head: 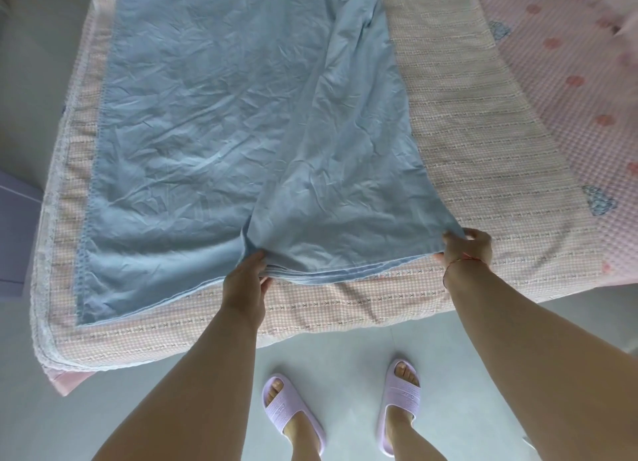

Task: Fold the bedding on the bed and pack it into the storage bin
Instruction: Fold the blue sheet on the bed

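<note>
- You're standing at the bed's near edge, lilac slippers (345, 409) on the pale floor (214, 384), both arms reaching over it.
- Your left hand (247, 276) pinches the gathered near hem of the blue sheet (214, 115); I'd say several layers are bunched under those fingers.
- Your right hand (466, 246), red string at the wrist, grips the sheet's near right corner, fingers curled over the cloth. The two hands sit well apart, with the hem slightly slack between them.
- Keep that hem taut and level, and square it to the bed's near edge before you carry it anywhere.
- The right part of the sheet is lifted into a flap, while the left part lies flat toward the bed's left edge. Lay the flap over so its edges meet the stitched left border.
- The cloth is very creased, so smooth from the fold outward once it lands.
- Underneath, the pink checked bedspread (483, 157) stays put; a dotted pink quilt (569, 81) lies toward the far right corner.
- No storage bin is in view.
</note>
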Available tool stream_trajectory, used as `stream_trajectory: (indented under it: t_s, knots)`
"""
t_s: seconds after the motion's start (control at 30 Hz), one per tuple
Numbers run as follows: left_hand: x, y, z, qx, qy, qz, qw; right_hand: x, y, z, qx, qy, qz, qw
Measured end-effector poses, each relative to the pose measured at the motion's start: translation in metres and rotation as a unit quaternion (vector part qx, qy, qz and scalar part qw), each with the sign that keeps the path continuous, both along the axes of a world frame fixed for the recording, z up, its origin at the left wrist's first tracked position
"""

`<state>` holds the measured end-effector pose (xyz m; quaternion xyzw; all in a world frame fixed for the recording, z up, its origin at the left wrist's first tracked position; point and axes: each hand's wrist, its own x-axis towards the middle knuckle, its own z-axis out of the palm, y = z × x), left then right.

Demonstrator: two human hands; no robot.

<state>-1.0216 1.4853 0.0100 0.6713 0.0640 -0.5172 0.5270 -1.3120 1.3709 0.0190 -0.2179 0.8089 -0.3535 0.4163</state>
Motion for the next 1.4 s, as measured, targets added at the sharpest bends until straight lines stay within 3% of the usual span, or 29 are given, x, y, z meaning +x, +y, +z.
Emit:
stream_trajectory:
  t_s: [0.13,0.2,0.3,0.37,0.47,0.63,0.77,0.93,1.07,1.2,1.23,1.4]
  knots:
    - [0.015,-0.003,0.008,-0.028,-0.060,-0.112,0.992,0.004,-0.005,0.011,-0.091,-0.026,0.011,0.995]
    - [0.024,-0.005,0.016,-0.013,-0.145,-0.190,0.971,0.004,-0.009,0.015,-0.090,-0.025,0.028,0.995]
    - [0.036,-0.011,0.034,0.040,-0.357,-0.325,0.875,0.005,-0.017,0.022,-0.089,-0.045,0.014,0.995]
    - [0.044,-0.017,0.048,0.048,-0.414,-0.359,0.835,0.010,-0.022,0.030,-0.093,-0.065,-0.003,0.994]
    - [0.053,-0.030,0.064,0.039,-0.422,-0.378,0.823,0.016,-0.029,0.041,-0.109,-0.111,-0.029,0.987]
    - [0.067,-0.044,0.085,0.005,-0.297,-0.411,0.862,0.022,-0.036,0.056,-0.119,-0.153,-0.041,0.980]
    - [0.075,-0.052,0.100,0.019,-0.241,-0.475,0.846,0.025,-0.042,0.065,-0.122,-0.169,-0.048,0.977]
    - [0.085,-0.068,0.100,0.024,-0.277,-0.509,0.815,0.034,-0.051,0.075,-0.134,-0.189,-0.062,0.971]
    - [0.098,-0.084,0.107,0.021,-0.389,-0.534,0.750,0.043,-0.058,0.087,-0.138,-0.199,-0.060,0.968]
    - [0.112,-0.099,0.113,0.071,-0.599,-0.544,0.583,0.059,-0.060,0.099,-0.151,-0.208,-0.050,0.965]
    - [0.112,-0.102,0.117,0.088,-0.624,-0.536,0.562,0.064,-0.060,0.101,-0.151,-0.214,-0.049,0.964]
    - [0.109,-0.111,0.129,0.084,-0.630,-0.508,0.582,0.089,-0.058,0.107,-0.151,-0.244,-0.045,0.957]
